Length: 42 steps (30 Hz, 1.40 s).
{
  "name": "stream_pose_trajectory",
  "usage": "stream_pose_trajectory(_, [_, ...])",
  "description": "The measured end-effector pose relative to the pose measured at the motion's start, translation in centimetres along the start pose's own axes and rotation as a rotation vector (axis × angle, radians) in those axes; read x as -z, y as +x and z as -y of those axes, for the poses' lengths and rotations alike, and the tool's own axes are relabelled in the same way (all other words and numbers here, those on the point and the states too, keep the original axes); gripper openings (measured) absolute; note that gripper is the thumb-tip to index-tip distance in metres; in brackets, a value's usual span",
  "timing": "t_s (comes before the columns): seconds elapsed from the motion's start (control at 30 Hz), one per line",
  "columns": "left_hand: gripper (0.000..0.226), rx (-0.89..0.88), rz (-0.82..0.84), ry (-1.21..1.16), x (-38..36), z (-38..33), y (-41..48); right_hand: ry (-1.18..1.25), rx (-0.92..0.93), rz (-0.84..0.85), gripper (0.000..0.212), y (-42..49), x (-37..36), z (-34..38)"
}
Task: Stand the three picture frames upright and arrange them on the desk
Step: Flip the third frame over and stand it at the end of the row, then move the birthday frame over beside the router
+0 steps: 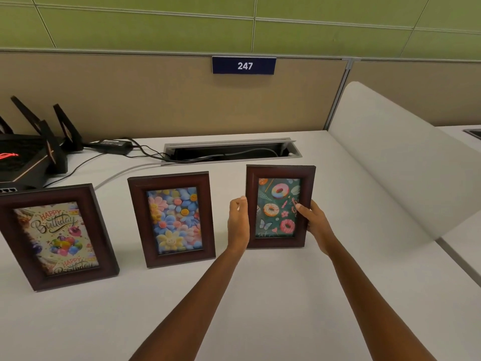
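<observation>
My left hand (pixel 238 220) and right hand (pixel 316 224) grip the sides of the doughnut frame (pixel 279 207), upright at the right of the bench (pixel 260 295). The flower frame (pixel 171 220) and birthday frame (pixel 58 237) stand to its left.

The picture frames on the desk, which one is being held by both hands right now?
The doughnut frame, rightmost of the three. The left hand and right hand grip its sides; the flower frame and birthday frame stand untouched.
</observation>
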<state>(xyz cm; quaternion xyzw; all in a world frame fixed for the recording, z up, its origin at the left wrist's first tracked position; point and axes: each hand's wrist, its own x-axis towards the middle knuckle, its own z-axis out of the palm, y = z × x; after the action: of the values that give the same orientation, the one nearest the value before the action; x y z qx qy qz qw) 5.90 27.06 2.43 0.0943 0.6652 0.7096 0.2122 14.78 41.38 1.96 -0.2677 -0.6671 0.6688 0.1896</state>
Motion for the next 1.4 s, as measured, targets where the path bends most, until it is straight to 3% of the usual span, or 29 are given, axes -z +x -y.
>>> stream_pose_trajectory(0.17, [0.047, -0.158, -0.034, 0.236, 0.6, 0.7, -1.4, -0.053, 0.041, -0.060, 0.028, -2.0, 0.5, -1.2])
stream_pose_trajectory(0.33, [0.067, -0.275, -0.021, 0.336, 1.8, 1.3, -3.8, -0.189, 0.164, -0.300, 0.047, -4.1, 0.4, -2.5])
stream_pose_trajectory(0.63, [0.056, -0.492, 0.118, 0.567, 3.8, 2.5, -7.0, -0.350, 0.515, -0.503, 0.055, -7.5, -3.7, -1.4])
stream_pose_trajectory(0.8, [0.053, -0.652, 0.114, 0.695, 6.0, 2.2, -8.3, -0.424, 0.603, -0.430, 0.053, -8.8, -7.4, -1.3])
stream_pose_trajectory(0.93, [0.052, -0.788, -0.046, 0.802, 8.3, 2.0, -9.1, -0.474, 0.616, -0.355, 0.054, -9.6, -10.9, -1.3])
stream_pose_trajectory(1.07, [0.052, -0.818, -0.177, 0.832, 11.2, 1.9, -9.2, -0.523, 0.660, -0.259, 0.053, -10.5, -14.2, -0.8])
stream_pose_trajectory(1.4, [0.054, -0.742, -0.301, 0.856, 21.0, 0.7, -8.1, -0.507, 0.723, -0.077, 0.053, -11.9, -22.5, -0.1])
